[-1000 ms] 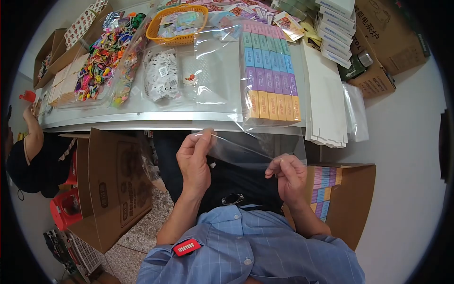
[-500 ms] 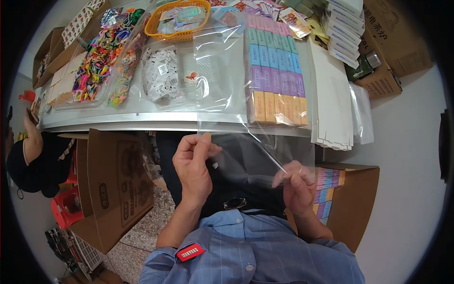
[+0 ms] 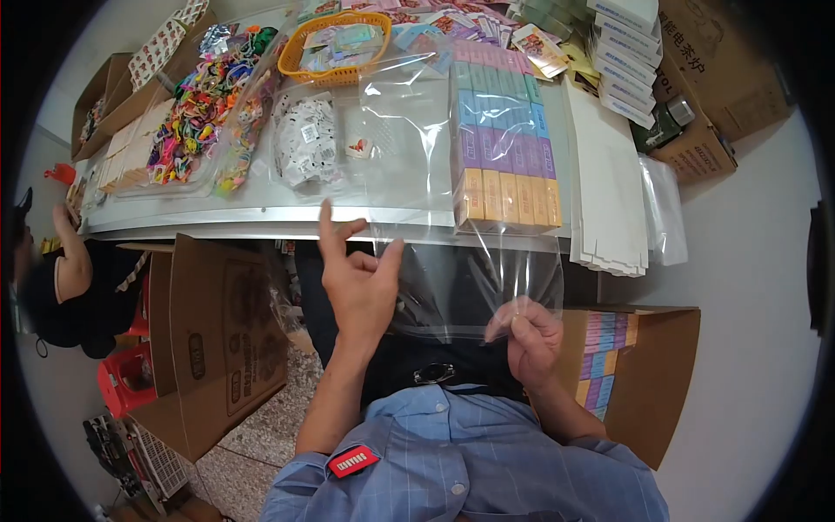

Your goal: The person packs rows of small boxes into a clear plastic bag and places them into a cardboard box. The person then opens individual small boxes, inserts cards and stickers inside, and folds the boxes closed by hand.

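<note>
A clear plastic bag (image 3: 417, 187) stretches from my lap up over the table edge, its upper part lying across the tabletop and over part of the box block. My right hand (image 3: 529, 341) pinches the bag's lower right corner between thumb and fingers. My left hand (image 3: 358, 277) is at the bag's left edge with fingers spread and index finger pointing up; it grips nothing. Rows of small pastel boxes (image 3: 509, 152), in pink, green, blue, purple and orange, stand in a block on the table beyond my right hand.
On the table are a yellow basket (image 3: 304, 70) of shiny cards, a bag of white packets (image 3: 306, 143), colourful cords (image 3: 204, 113) and white flat cartons (image 3: 609, 191). Open cardboard boxes stand low at left (image 3: 213, 348) and right (image 3: 644, 383). A person (image 3: 74, 287) is at far left.
My left hand has let go of the bag's edge and spread its fingers, rising slightly. My right hand, still pinching the bag, has shifted a little left.
</note>
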`<state>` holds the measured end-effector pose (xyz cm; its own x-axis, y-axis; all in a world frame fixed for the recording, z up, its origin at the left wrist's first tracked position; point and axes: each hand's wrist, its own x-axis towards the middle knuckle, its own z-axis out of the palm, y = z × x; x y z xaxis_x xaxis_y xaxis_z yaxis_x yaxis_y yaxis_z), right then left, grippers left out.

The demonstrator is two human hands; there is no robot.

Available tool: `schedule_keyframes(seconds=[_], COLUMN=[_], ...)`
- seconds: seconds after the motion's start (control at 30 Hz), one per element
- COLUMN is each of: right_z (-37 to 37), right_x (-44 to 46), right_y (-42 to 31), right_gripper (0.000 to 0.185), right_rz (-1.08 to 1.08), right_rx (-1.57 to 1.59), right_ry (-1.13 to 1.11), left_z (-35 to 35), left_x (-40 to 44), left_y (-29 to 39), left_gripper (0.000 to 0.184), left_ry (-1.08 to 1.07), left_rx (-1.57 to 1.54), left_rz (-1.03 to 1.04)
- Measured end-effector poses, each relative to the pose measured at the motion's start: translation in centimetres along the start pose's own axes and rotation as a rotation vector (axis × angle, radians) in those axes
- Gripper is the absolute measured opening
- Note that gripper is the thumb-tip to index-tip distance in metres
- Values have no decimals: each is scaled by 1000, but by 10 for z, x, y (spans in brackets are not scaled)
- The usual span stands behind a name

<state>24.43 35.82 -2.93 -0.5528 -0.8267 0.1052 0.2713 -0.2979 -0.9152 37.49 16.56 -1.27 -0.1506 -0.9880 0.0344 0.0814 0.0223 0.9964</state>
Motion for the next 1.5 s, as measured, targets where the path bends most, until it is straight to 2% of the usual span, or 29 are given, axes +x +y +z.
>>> schedule_keyframes(seconds=[0.07, 0.1, 0.27, 0.33, 0.37, 0.4, 0.47, 0.5, 0.53, 0.57, 0.6, 0.67, 0.7, 0.73, 0.8, 0.83, 0.9, 0.93, 0.97, 1.07, 1.13, 1.2, 1.27, 1.3, 1.4, 1.43, 1.5], right_z=[3, 4, 1, -7, -13, -22, -49, -59, -64, -64, -61, -61, -67, -72, -79, -79, -80, -75, -67, -53, -43, -33, -41, -44, -22, -26, -39], right_x=[-1, -1, 5, 8, 8, 10, 27, 43, 62, 84, 108, 158, 182, 205, 242, 249, 261, 263, 260, 253, 243, 224, 199, 186, 144, 133, 109], right_y=[1, 1, -4, -11, -14, -17, -31, -46, -51, -54, -56, -56, -47, -38, -20, -15, -12, -14, -14, -16, -21, -28, -24, -22, -44, -39, -24], right_gripper=[18, 18, 16, 32, 32, 44, 72, 62, 53, 51, 58, 72, 80, 80, 86, 86, 86, 86, 82, 72, 66, 56, 55, 54, 58, 58, 55], right_rz=[11, 21, 36, 69, 63, 53, -1, -51, -74, -60, -18, 67, 116, 111, 245, 241, 343, 340, 348, 363, 374, 373, 333, 291, 321, 322, 348], right_rx=[1, -5, -86, -371, -373, -256, 5, -132, -328, -296, -263, -211, -192, -190, -127, -129, -23, -29, -62, -79, -56, 55, 69, 80, -25, -26, 60], right_ry=[2, 5, 18, -151, -138, -30, 117, 160, 280, 327, 327, 350, 372, 364, 455, 450, 181, 181, 214, 305, 367, 303, 261, 215, 248, 250, 263], left_z=[5, 11, 21, 17, 16, 15, 16, 16, 23, 33, 42, 59, 71, 81, 97, 105, 124, 131, 132, 138, 135, 124, 106, 97, 69, 66, 52], left_x=[15, 24, 31, 30, 30, 31, 36, 41, 43, 46, 49, 55, 55, 56, 63, 66, 76, 82, 94, 92, 86, 75, 56, 40, 16, 10, -4], left_y=[-7, -9, 12, 17, 16, 20, 33, 29, 27, 26, 24, 19, 20, 19, 14, 9, -6, -20, -53, -50, -42, -48, -69, -44, -78, -59, -20], left_gripper=[50, 43, 28, 33, 41, 41, 50, 59, 59, 60, 62, 63, 63, 63, 61, 58, 56, 55, 56, 55, 55, 54, 53, 52, 50, 50, 50], left_ry=[-65, -56, -48, -57, -114, -123, -187, -215, -224, -209, -193, -263, -259, -252, -277, -308, -375, -409, -493, -540, -542, -543, -507, -554, -566, -568, -569], left_rx=[589, 643, 665, 628, 531, 527, 156, -3, -9, -212, -413, -458, -501, -542, -535, -526, -510, -502, -456, -325, -385, -439, 43, -424, -59, -61, -113], left_rz=[343, 451, 578, 428, 269, 274, -31, -90, -83, -98, -115, -104, -170, -238, -202, -179, -134, -115, -60, -100, -149, -200, 260, -184, 112, 110, -269])
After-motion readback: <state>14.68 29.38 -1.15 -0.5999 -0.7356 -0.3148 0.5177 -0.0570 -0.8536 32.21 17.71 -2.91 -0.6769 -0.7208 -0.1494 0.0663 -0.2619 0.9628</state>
